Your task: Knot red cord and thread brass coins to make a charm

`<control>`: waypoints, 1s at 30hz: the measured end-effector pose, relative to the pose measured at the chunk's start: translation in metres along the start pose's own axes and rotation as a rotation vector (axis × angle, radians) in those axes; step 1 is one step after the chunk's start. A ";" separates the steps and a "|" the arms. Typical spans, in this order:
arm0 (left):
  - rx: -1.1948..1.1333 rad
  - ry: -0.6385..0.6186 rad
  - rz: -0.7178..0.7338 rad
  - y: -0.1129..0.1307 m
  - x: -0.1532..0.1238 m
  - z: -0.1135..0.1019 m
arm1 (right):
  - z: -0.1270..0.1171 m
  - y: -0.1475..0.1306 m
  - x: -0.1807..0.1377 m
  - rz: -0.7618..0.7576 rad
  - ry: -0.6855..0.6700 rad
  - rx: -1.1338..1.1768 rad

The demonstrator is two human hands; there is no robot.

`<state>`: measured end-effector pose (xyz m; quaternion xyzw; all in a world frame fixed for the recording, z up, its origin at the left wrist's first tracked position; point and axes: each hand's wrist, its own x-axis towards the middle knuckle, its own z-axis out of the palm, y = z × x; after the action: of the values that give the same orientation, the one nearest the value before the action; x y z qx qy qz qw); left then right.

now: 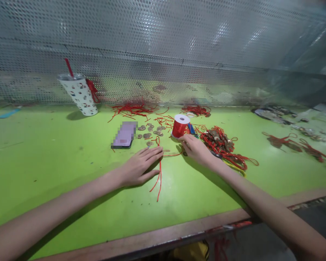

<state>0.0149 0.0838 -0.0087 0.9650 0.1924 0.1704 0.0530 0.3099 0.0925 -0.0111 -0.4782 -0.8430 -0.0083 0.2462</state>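
Note:
My left hand [141,166] lies flat on the green table, fingers stretched out, its fingertips over a red cord [160,174]. A small loop of the cord stands out beyond the fingertips, and two loose tails run towards me. A sideways strand leads to my right hand [194,148], whose fingers are curled together around its end; the exact grip is partly hidden. Right beside those fingers stands a spool of red cord [180,127] with white ends. A coin [166,150] lies between my hands, and several bronze coins [147,135] are scattered beyond my left hand.
A phone [124,135] lies left of the coins. Behind it stand a patterned tumbler [80,95] with a red straw and a pile of red cord pieces [136,110]. Knotted coin strings [218,141] are heaped at the right. A perforated sheet [152,61] closes the back.

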 end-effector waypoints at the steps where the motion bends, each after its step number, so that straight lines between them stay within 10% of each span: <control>1: -0.009 -0.034 -0.018 -0.001 0.000 0.001 | -0.002 0.002 -0.004 0.008 0.002 -0.048; 15: -0.128 -0.160 -0.129 -0.001 -0.001 0.001 | 0.005 0.009 -0.015 0.235 -0.011 -0.310; 30: -0.104 0.355 0.016 -0.011 -0.001 0.006 | 0.004 -0.004 -0.008 0.193 0.172 0.158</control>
<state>0.0120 0.0930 -0.0161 0.9172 0.1821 0.3482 0.0665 0.3084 0.0844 -0.0168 -0.5336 -0.7669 0.0408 0.3542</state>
